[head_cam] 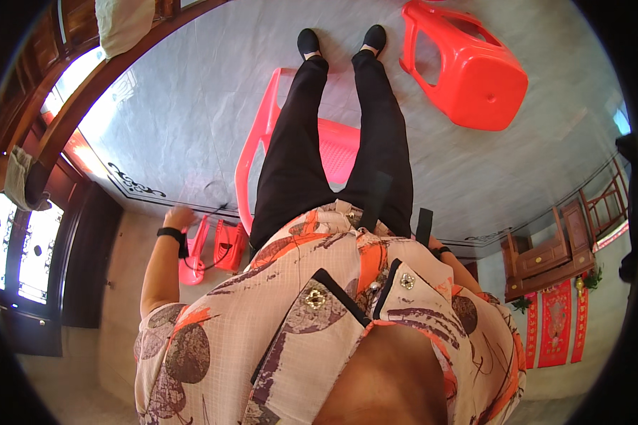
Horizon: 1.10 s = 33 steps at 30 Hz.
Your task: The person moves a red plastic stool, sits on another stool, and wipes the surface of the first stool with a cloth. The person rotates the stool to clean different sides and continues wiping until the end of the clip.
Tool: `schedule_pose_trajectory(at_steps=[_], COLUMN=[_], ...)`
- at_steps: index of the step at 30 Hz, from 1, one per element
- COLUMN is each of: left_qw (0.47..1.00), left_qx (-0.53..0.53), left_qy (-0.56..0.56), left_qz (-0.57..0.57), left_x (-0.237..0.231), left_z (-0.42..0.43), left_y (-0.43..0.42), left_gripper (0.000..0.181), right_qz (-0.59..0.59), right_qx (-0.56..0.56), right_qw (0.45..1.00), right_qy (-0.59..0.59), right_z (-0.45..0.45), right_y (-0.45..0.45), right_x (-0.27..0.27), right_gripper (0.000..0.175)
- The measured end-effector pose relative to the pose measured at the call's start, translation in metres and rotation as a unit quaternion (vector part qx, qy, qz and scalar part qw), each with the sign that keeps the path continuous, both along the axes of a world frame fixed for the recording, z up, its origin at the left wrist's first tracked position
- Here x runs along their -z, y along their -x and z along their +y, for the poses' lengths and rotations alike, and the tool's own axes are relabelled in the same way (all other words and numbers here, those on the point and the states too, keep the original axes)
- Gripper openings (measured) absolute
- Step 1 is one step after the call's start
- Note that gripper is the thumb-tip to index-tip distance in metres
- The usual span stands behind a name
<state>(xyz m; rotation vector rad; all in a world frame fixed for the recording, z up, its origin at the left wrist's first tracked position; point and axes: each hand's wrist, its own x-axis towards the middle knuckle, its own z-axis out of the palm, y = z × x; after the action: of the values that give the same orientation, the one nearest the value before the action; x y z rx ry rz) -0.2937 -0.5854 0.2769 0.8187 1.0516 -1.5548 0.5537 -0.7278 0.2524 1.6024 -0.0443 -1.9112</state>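
Note:
My left hand [181, 218], blurred, is out to the left, with a dark band on its wrist. A thin black cord [224, 255] loops beside it; whether the fingers hold the cord is unclear. On the other side, my right hand [435, 243] is mostly hidden behind the patterned shirt [308, 276], near my hip. A dark strap end [424, 226] stands up beside it. Another dark strap [376, 199] hangs at my waist. Black trousers [292, 143] cover my legs, and a pinkish-red plastic chair [255, 127] shows behind and between them.
A red plastic stool [489, 85] lies on its side on the grey tiled floor [212, 53], right of my feet. Smaller red plastic seats [228, 244] stand by the left wall. Wooden furniture [80, 101] curves along the left; a wooden cabinet [547, 255] is at right.

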Motion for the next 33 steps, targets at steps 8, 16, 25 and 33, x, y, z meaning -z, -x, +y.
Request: schedule_pose_trajectory(at_steps=[8,16,25,33], left_qw=[0.973,0.957,0.929,0.956], left_qx=[-0.069,-0.200,-0.283,-0.172], left_qy=[-0.222,-0.212,-0.236,-0.238], left_qz=[-0.013,-0.008,0.020,0.014], left_x=[0.094,0.136,0.124,0.145], left_z=[-0.046,-0.049,0.002,0.002], left_y=[-0.082,-0.086,-0.092,-0.090], left_gripper=[0.044,0.054,0.050,0.045], right_qz=[0.014,0.012,0.008,0.001], right_qx=[0.039,0.109,0.104,0.116], right_qw=[0.992,0.976,0.971,0.959], right_qy=[-0.116,-0.187,-0.213,-0.260], right_z=[0.031,0.052,0.046,0.054], right_y=[0.096,0.170,0.151,0.137], right_x=[0.067,0.117,0.105,0.104], right_gripper=[0.043,0.039,0.036,0.032])
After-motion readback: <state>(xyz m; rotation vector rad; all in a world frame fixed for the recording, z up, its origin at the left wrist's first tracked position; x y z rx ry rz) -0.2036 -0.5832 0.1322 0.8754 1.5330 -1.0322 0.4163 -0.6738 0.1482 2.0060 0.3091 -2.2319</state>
